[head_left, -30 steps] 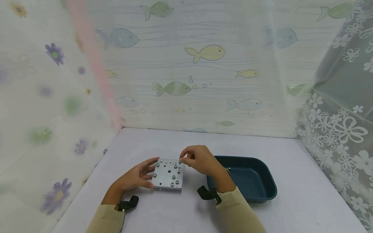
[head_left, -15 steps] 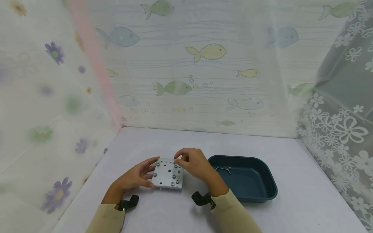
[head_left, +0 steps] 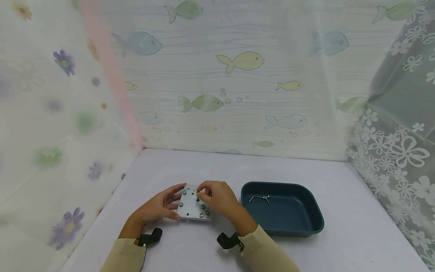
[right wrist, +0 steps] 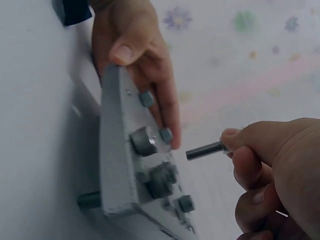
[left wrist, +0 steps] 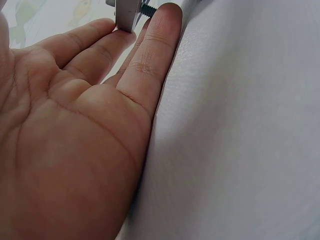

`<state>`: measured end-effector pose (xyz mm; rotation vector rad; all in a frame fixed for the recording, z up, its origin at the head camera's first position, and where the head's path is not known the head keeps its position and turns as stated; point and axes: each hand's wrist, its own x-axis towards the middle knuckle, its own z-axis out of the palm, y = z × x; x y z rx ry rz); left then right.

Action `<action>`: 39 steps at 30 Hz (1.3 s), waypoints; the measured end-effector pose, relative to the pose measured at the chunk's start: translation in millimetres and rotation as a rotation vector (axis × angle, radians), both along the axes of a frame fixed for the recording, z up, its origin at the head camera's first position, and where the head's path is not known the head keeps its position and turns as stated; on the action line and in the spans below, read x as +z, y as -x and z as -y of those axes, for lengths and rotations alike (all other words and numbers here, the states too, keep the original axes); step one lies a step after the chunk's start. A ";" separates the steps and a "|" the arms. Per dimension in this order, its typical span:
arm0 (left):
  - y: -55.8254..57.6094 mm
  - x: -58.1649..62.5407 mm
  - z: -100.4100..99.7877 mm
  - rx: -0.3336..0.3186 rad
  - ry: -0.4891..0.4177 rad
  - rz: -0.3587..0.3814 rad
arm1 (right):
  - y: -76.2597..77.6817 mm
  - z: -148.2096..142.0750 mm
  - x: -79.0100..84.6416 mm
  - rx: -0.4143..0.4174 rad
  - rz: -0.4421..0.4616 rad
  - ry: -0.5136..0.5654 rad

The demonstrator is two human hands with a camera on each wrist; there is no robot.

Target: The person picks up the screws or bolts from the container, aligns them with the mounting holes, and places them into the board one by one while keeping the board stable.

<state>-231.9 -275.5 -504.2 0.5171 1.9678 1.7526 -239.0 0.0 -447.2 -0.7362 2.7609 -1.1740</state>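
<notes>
A silvery metal plate (head_left: 192, 207) with holes and several socket-head screws (right wrist: 145, 141) in it lies in front of me. My left hand (head_left: 158, 206) grips its left side, thumb at the near corner and fingertips at the far one. In the right wrist view, a threaded end (right wrist: 89, 200) sticks out from the plate's underside. My right hand (head_left: 219, 198) is over the plate's far part, pinching a screw (right wrist: 204, 150) between thumb and index finger. The screw's threaded tip points at the plate's top face, with a gap between them in the right wrist view.
A dark blue tray (head_left: 289, 211) stands to the right of the plate, close to my right forearm. Several loose screws (head_left: 261, 197) lie in its far left part. White cloth (head_left: 176, 249) covers the table, and printed curtains (head_left: 238, 113) hang behind and beside it.
My right hand has moved left and slightly nearer, from the plate's far right corner to above its far middle, still pinching the screw. Loose screws in the tray have come into view.
</notes>
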 end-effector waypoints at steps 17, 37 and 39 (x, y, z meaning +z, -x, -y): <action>-0.6 0.7 -0.3 0.000 -0.011 0.011 | -2.6 8.4 -12.6 -0.048 -0.020 -0.058; 0.6 -2.3 0.5 -0.015 -0.029 0.003 | -1.8 11.5 -23.8 -0.044 -0.012 -0.100; 1.1 -2.8 0.7 -0.012 -0.029 0.005 | -1.7 11.9 -24.3 -0.045 -0.011 -0.099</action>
